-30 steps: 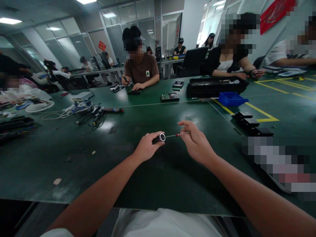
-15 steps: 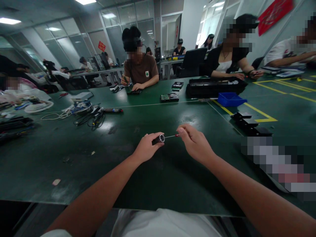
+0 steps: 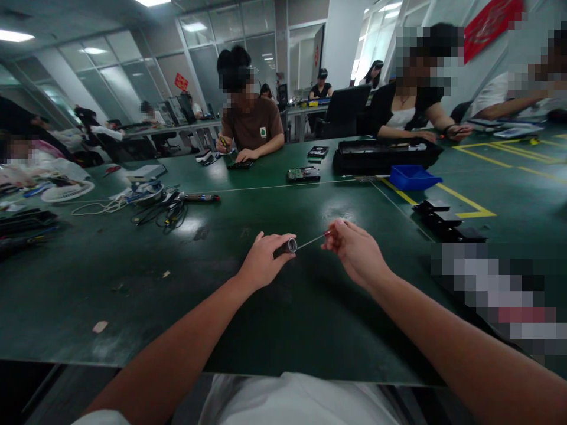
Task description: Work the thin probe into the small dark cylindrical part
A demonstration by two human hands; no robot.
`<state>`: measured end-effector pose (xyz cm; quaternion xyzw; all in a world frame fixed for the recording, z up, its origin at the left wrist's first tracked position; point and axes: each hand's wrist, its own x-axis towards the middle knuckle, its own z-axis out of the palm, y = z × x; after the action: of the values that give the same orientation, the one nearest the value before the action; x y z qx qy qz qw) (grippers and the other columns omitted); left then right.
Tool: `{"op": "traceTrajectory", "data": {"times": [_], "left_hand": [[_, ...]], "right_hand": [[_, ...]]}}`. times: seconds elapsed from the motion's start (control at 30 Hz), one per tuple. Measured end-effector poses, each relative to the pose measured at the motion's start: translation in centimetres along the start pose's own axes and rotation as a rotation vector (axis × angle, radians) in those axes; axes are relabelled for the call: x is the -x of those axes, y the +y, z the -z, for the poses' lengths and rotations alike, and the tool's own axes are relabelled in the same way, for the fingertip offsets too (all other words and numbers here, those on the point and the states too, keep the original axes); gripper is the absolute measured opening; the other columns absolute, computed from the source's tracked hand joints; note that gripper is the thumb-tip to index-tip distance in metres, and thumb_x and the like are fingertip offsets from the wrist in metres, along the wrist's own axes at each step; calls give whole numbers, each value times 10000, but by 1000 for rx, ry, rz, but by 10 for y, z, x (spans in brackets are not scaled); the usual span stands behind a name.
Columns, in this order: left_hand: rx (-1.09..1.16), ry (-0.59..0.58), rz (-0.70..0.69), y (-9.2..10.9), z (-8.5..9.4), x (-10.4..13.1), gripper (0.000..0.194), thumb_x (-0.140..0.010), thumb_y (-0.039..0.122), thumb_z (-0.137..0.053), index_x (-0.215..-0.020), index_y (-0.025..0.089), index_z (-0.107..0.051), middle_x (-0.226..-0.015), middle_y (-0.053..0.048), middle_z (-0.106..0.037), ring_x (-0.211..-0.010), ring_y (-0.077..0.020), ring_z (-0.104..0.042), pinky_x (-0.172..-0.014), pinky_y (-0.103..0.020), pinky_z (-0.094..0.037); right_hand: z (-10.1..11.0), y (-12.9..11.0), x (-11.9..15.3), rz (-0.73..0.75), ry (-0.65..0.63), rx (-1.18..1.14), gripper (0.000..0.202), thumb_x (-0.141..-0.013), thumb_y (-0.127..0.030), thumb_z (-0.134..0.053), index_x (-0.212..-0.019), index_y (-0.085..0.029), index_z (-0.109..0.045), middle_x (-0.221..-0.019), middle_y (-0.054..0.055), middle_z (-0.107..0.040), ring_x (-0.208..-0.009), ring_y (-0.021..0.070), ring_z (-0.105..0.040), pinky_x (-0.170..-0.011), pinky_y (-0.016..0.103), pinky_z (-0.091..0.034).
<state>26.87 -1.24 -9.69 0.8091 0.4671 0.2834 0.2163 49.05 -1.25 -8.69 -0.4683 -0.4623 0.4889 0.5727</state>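
My left hand (image 3: 261, 262) is closed around a short dark cylinder (image 3: 291, 245), thumb below and fingers above. The cylinder's open, silver-rimmed end faces me and to the right. In my right hand (image 3: 358, 254) is a thin screwdriver (image 3: 310, 241), pinched by its red handle, which the fingers mostly hide. Its metal shaft slants down to the left, and the tip is at the right edge of the cylinder's rim. Whether the tip touches the rim or is inside it, I cannot tell. Both hands are held over the green table (image 3: 266, 330).
Beyond my hands lie a circuit-board drive (image 3: 303, 174), a long black housing (image 3: 385, 156) and a blue bin (image 3: 414, 177). Black brackets (image 3: 449, 223) lie to the right. Tangled cables (image 3: 166, 209) and a pen-like tool (image 3: 201, 198) are on the left. Co-workers sit across the table.
My right hand has shifted slightly right and its fingers have changed position on the screwdriver's handle. The shaft now slants more steeply. My left hand keeps its hold on the cylinder.
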Motion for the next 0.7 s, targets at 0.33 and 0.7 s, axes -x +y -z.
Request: {"op": "traceTrajectory", "data": {"times": [0.33, 0.7], "left_hand": [[9, -32, 40, 1, 0, -1, 403, -899, 300, -650, -1300, 287, -607, -1166, -28, -676, -1081, -247, -579, -1159, -542, -239], [16, 23, 85, 4, 3, -1, 414, -897, 327, -662, -1307, 299, -611, -1183, -9, -688, -1050, -231, -617, -1058, -415, -392]], "right_hand": [[-5, 0, 9, 213, 9, 242, 250, -952, -437, -519, -942, -198, -593, -802, 22, -638, -708, 165, -611, -726, 356, -510], [-5, -13, 15, 265, 11, 483, 262, -968, -415, -494, -934, -192, -627, -748, 31, -665, -710, 180, -627, -694, 334, -475]]}}
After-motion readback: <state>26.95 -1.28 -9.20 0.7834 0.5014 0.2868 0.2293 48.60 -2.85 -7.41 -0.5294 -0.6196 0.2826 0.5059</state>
